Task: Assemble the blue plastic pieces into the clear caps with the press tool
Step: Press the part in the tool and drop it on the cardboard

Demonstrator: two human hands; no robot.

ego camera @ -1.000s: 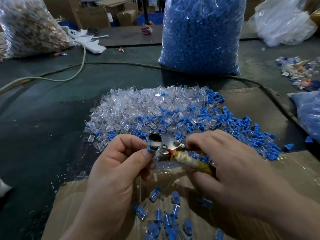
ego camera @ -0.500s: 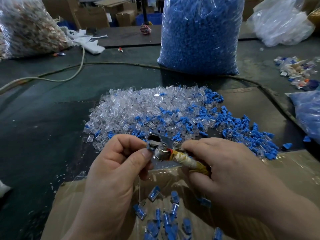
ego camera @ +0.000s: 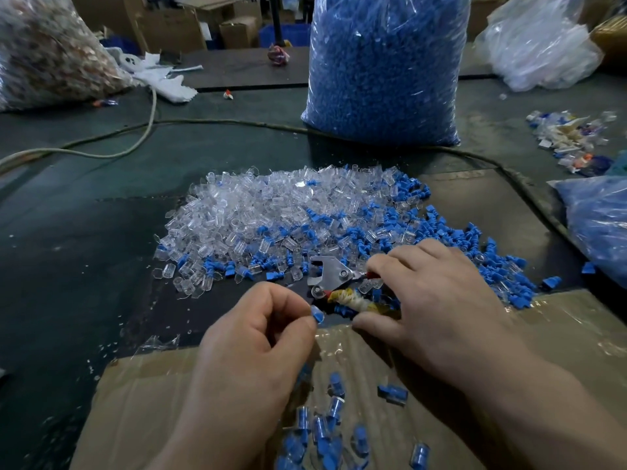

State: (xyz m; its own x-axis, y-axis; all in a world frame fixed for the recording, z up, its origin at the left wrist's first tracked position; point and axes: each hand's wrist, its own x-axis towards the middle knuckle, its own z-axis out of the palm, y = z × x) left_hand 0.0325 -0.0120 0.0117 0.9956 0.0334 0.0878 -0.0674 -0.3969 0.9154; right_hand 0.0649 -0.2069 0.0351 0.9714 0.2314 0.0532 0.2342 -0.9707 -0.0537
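Left hand [ego camera: 258, 337] fingers [ego camera: 298, 322] curled tight, thumb and forefinger pinched on one small blue piece [ego camera: 317, 314] that sticks out right of the fingertips, just short of the tool. Whether a clear cap sits over it, can't tell. Right hand [ego camera: 437, 303] lies palm-down over the press tool [ego camera: 330, 278], fingers spread across the handles, thumb under; wrapped round the grips, how hard unclear. Tool's long axis runs left-right, slightly tilted: metal head points left and a bit away from the person, handles run back right under the palm. Lower handle wrapped in yellowish tape [ego camera: 353, 301]. Metal jaws look parted, nothing visible between them.

Left: large clear bag of brownish bits [ego camera: 51, 52], pale cable [ego camera: 101, 152] across the top. Centre: loose heap of clear caps [ego camera: 271, 205] just beyond the tool, blue pieces [ego camera: 451, 239] mixed in, thicker to the right; heap touches the tool head. Behind it, a tall bag of blue pieces [ego camera: 383, 69]. Near the person, flattened cardboard [ego camera: 146, 401] with finished blue-in-clear parts [ego camera: 319, 432] scattered between the wrists. Right: clear bag [ego camera: 539, 49], small scrap pile [ego camera: 570, 137], another blue bag [ego camera: 600, 225] at the edge.

Surface: dark green table [ego camera: 84, 232], dusty, clear flecks. Cardboard boxes [ego camera: 237, 30] in the background.
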